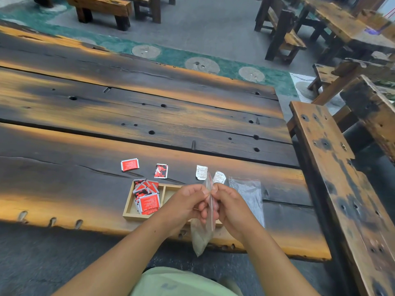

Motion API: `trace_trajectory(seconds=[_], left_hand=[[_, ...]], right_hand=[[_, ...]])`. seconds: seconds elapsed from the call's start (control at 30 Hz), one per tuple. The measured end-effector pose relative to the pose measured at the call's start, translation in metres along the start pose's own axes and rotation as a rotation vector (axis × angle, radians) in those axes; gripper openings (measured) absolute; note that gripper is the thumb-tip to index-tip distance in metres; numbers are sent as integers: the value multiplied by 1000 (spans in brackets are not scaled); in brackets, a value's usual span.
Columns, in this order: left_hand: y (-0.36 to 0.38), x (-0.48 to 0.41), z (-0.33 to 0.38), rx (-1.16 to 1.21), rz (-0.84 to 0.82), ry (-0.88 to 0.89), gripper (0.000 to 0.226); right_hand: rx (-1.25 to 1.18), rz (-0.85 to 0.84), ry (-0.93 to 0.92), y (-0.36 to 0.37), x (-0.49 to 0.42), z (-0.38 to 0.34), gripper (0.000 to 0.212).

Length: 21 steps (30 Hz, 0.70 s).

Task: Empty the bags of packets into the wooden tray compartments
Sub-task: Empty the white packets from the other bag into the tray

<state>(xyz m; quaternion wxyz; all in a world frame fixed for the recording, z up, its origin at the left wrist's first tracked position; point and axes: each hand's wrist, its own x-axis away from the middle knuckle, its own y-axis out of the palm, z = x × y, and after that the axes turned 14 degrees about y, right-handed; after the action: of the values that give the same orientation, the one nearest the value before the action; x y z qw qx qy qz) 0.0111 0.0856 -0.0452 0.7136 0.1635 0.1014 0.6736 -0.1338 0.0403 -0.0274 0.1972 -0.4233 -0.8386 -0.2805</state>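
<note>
A clear zip bag [202,236] with a red seal strip hangs edge-on between my hands, just above the table's near edge. My left hand [186,204] and my right hand [229,206] both pinch its top. Its contents look pale; I cannot make out packets. Behind my hands lies the wooden tray [128,205]. Its left compartment holds several red packets [147,197]; the compartment beside it [171,192] shows bare wood, and the rest is hidden by my hands.
Two red packets [129,164] [161,171] and two white packets [201,172] [219,177] lie loose on the dark plank table [85,129] beyond the tray. An empty clear bag [249,195] lies flat at the right. A wooden bench [333,167] stands right of the table.
</note>
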Motion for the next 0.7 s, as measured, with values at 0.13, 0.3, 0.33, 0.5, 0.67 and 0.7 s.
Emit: trace_trajectory(seconds=[0.13, 0.3, 0.33, 0.5, 0.67, 0.7], left_hand=[[0, -5, 6, 65, 6, 42, 25], [-6, -11, 2, 161, 37, 45, 20], [-7, -12, 1, 126, 38, 49, 24], [-7, -15, 2, 56, 41, 61, 25], [-15, -17, 10, -1, 70, 64, 25], [-17, -17, 12, -17, 74, 60, 25]], right_hand=[[-20, -30, -51, 1, -4, -7, 25], [-160, -67, -64, 1, -6, -6, 24], [-167, -76, -65, 1, -6, -5, 23], [-86, -18, -63, -2, -7, -8, 24], [83, 150, -91, -12, -7, -15, 21], [101, 160, -100, -14, -7, -16, 19]])
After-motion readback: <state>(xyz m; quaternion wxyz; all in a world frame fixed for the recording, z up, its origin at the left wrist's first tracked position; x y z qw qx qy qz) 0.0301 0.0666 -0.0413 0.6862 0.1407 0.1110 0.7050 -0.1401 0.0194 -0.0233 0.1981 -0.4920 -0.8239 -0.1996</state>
